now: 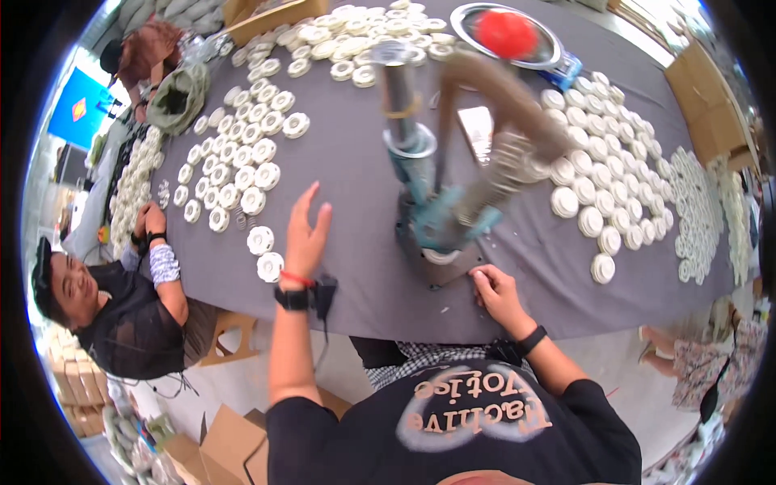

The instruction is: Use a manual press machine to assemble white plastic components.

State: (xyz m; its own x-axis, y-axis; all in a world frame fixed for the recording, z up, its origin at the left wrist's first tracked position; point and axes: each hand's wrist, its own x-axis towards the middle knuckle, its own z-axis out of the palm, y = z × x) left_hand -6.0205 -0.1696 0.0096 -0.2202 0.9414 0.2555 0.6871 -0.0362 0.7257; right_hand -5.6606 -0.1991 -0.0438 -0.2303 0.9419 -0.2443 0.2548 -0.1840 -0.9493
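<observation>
A teal hand press with a blurred brown lever stands on the grey cloth in front of me. To its left, my left hand is raised over the table, palm turned toward the press, fingers stretched and holding nothing. Two white ring-shaped plastic parts lie just beside that wrist, at the near end of a loose group of such parts. My right hand rests by the right side of the press base, thumb and fingers pinched together. Whatever sits between those fingertips is too small to make out.
White round capped parts spread on the right, with flat rings beyond. At the back are a metal bowl holding something red, a phone-like slab and a cardboard box. A co-worker sits left.
</observation>
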